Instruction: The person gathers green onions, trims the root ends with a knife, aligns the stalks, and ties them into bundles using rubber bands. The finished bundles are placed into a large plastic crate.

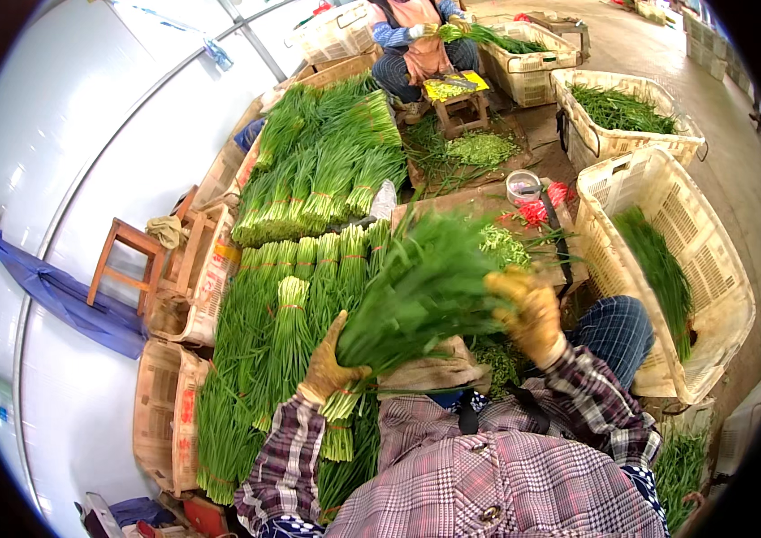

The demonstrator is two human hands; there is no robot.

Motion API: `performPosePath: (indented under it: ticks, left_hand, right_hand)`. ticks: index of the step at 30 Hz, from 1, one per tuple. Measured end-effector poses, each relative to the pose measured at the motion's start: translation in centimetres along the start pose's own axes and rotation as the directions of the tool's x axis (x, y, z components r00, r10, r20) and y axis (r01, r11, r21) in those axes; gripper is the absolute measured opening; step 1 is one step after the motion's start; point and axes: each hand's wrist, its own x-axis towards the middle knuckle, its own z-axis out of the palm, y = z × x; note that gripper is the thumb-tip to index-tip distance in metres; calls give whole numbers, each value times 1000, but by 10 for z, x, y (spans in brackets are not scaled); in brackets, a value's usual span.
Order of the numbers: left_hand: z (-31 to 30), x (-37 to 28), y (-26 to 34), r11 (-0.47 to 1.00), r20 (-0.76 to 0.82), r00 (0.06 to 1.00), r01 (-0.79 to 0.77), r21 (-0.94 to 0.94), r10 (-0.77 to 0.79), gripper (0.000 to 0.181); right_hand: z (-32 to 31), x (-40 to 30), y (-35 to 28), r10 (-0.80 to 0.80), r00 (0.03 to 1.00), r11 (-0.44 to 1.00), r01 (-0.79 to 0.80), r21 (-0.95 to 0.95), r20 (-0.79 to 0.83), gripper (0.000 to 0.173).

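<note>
My left hand [333, 363], in a yellowish work glove, is closed around the lower part of a large bunch of green leafy stalks, likely garlic chives [421, 289]; its pale cut ends show below the hand. The bunch's leafy end is blurred and fans out to the upper right. My right hand [530, 315], gloved alike and blurred, is beside those leaves; whether its fingers hold any cannot be told. Left of the bunch lie banded bundles of the same stalks [292, 309] in rows, with more piled beyond [327, 181].
A low wooden table [448, 200] bears trimmings, red ties [534, 212] and a round tub [523, 185]. At right stand plastic crates [723, 316] holding greens. Ahead, a co-worker sits behind a small stool [461, 111]. Crates [179, 430] and a wooden stool [128, 249] are at left.
</note>
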Motion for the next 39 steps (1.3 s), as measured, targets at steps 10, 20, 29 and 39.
performPosePath:
  ticks: [10,20,29,39]
  left_hand:
    - [-21,8,-81,684,-125,962,79,-725,-244,45]
    - [34,62,2,424,-196,949,-75,-902,-248,36]
    - [96,83,115,550,182,851,466,-693,-492,30]
    - [170,120,47,742,185,983,119,-660,7,80]
  right_hand:
    - [9,-54,36,484,811,621,-582,524,328,23]
    - [31,-34,-7,228,720,406,-682,608,655,55]
    - [65,26,39,604,600,-184,-535,825,524,56]
    - [38,26,68,718,556,-169,-446,879,420,39]
